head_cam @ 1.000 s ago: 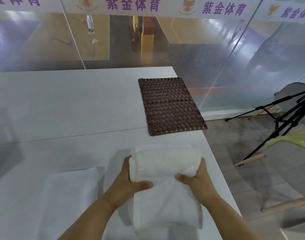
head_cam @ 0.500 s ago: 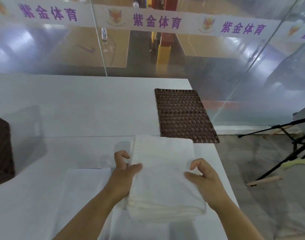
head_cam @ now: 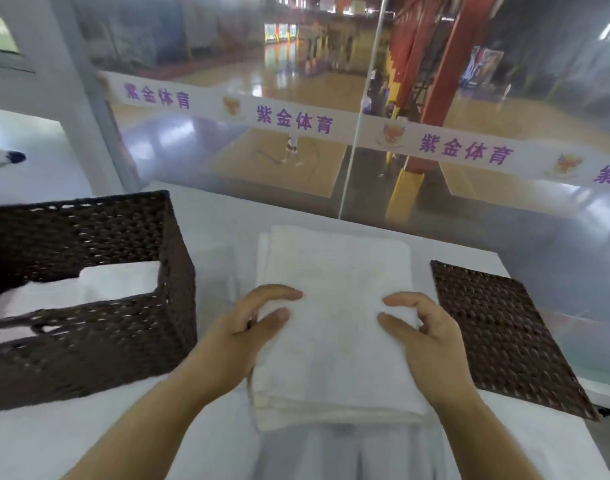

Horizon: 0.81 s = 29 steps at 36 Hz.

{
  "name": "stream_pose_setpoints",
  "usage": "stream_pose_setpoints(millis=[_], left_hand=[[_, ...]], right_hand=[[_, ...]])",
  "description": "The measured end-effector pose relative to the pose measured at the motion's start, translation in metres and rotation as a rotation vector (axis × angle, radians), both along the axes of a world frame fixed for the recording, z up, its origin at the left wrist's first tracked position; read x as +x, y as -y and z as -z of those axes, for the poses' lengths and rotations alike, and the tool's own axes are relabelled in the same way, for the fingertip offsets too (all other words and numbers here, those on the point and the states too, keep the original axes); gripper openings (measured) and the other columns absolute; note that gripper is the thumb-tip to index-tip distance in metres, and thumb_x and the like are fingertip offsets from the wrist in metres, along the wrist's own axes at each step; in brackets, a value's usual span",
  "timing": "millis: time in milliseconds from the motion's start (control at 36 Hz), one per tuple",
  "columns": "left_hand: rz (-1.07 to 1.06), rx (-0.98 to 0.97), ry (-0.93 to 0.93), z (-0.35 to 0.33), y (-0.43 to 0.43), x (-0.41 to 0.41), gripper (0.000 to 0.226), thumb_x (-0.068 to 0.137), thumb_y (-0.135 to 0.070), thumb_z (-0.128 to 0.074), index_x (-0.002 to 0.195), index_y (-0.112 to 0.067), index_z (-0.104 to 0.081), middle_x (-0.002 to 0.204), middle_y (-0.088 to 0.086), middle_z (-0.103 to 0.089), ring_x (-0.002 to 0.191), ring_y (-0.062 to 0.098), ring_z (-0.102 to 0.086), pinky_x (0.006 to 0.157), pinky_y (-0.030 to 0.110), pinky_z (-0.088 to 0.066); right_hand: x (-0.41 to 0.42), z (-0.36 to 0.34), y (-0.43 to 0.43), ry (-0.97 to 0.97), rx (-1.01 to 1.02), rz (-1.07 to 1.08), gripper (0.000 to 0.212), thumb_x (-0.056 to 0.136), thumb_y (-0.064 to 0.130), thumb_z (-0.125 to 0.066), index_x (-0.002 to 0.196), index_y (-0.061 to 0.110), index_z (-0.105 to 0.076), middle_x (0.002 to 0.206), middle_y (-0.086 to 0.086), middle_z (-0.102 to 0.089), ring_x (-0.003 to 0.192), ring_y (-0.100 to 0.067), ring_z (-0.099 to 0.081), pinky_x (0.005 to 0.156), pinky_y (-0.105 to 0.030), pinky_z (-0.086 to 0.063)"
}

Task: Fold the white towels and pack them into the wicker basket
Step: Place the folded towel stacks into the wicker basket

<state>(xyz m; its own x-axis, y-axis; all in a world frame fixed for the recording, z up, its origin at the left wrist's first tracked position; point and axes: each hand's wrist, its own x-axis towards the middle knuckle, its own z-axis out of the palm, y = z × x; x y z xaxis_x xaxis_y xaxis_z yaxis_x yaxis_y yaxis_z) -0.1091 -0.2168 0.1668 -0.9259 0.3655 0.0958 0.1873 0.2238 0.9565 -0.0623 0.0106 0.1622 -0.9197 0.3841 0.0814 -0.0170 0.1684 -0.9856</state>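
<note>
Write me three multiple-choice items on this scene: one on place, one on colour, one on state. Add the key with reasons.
1. Where does the wicker basket stand relative to the folded towel?
A) to its right B) to its left C) on top of it
2. Which colour is the flat woven mat?
A) white B) green C) dark brown
3. The basket is:
A) holding white cloth B) upside down C) covered by a lid

Key:
1 B, the basket sits left of the towel held by the left hand and right hand.
2 C, its weave is as dark as the basket's.
3 A, white cloth shows through the open top.
</note>
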Motion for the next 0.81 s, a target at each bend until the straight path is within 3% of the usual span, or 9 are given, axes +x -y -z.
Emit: stream_pose_setpoints(millis=[83,167,306,444,528,639,750,806], left_hand=[[-0.045,0.05,-0.085,-0.026,0.057,-0.023,0.032,0.092,-0.015,-0.055,0.095,-0.044,-0.066,0.105,-0.026,-0.062,0.097,-0.005,-0.059,0.074,0.006,-0.045],[-0.095,0.07,-0.131,-0.052,0.114,-0.042,0.026,0.09,-0.011,-0.057,0.096,-0.033,-0.069,0.101,-0.028,-0.062,0.091,-0.011,-0.058,0.07,0.002,-0.042],[-0.198,0.018,-0.181,-0.078,0.208,-0.072,0.023,0.088,-0.01,-0.06,0.1,-0.029,-0.064,0.092,-0.032,-0.063,0.06,-0.01,-0.056,0.056,0.002,-0.04],[-0.238,-0.113,-0.063,-0.083,0.302,-0.105,0.038,0.077,-0.014,-0.073,0.108,-0.033,-0.062,0.104,-0.013,-0.065,0.081,-0.006,-0.063,0.062,0.005,-0.046],[-0.293,-0.247,-0.037,-0.073,0.349,-0.127,0.043,0.076,-0.013,-0.076,0.11,-0.033,-0.059,0.107,-0.015,-0.062,0.083,0.001,-0.062,0.062,0.006,-0.047],[-0.384,-0.349,0.041,-0.043,0.398,-0.153,0.044,0.075,-0.008,-0.077,0.105,-0.034,-0.057,0.104,-0.012,-0.057,0.076,0.006,-0.057,0.06,0.011,-0.045],[-0.434,-0.523,0.159,-0.004,0.433,-0.176,0.05,0.07,-0.011,-0.079,0.101,-0.04,-0.053,0.113,-0.009,-0.054,0.091,0.014,-0.056,0.077,0.026,-0.046],[-0.423,-0.635,0.235,0.014,0.44,-0.183,0.048,0.073,-0.015,-0.076,0.105,-0.038,-0.049,0.112,-0.004,-0.054,0.091,0.016,-0.056,0.072,0.024,-0.045]], right_hand=[[-0.034,-0.026,0.056,-0.077,-0.005,-0.04,0.023,0.08,0.001,-0.07,0.079,0.024,-0.069,0.078,0.013,-0.069,0.064,-0.002,-0.062,0.056,-0.012,-0.047],[-0.065,-0.047,0.113,-0.139,-0.017,-0.084,0.029,0.079,0.0,-0.071,0.074,0.028,-0.069,0.078,0.013,-0.07,0.067,-0.007,-0.065,0.059,-0.017,-0.051],[-0.114,-0.066,0.209,-0.213,-0.08,-0.198,0.021,0.079,-0.002,-0.07,0.08,0.019,-0.067,0.075,0.018,-0.069,0.063,0.0,-0.063,0.056,-0.014,-0.049],[-0.164,-0.063,0.295,-0.138,-0.157,-0.353,0.023,0.083,-0.001,-0.067,0.092,0.019,-0.067,0.077,0.018,-0.07,0.068,0.0,-0.066,0.057,-0.014,-0.05],[-0.193,-0.054,0.34,-0.057,-0.106,-0.47,0.031,0.083,0.001,-0.068,0.102,0.025,-0.065,0.099,0.014,-0.066,0.082,-0.002,-0.066,0.064,-0.014,-0.052],[-0.225,-0.031,0.393,0.085,0.005,-0.614,0.043,0.083,0.003,-0.068,0.112,0.032,-0.055,0.123,0.005,-0.053,0.107,-0.009,-0.057,0.088,-0.021,-0.052],[-0.247,0.0,0.437,0.176,0.212,-0.705,0.055,0.086,0.007,-0.061,0.134,0.027,-0.042,0.133,0.003,-0.038,0.101,-0.004,-0.048,0.071,0.0,-0.042],[-0.254,0.016,0.457,0.258,0.363,-0.767,0.057,0.09,0.012,-0.055,0.14,0.029,-0.033,0.136,0.0,-0.029,0.103,-0.013,-0.048,0.075,-0.009,-0.043]])
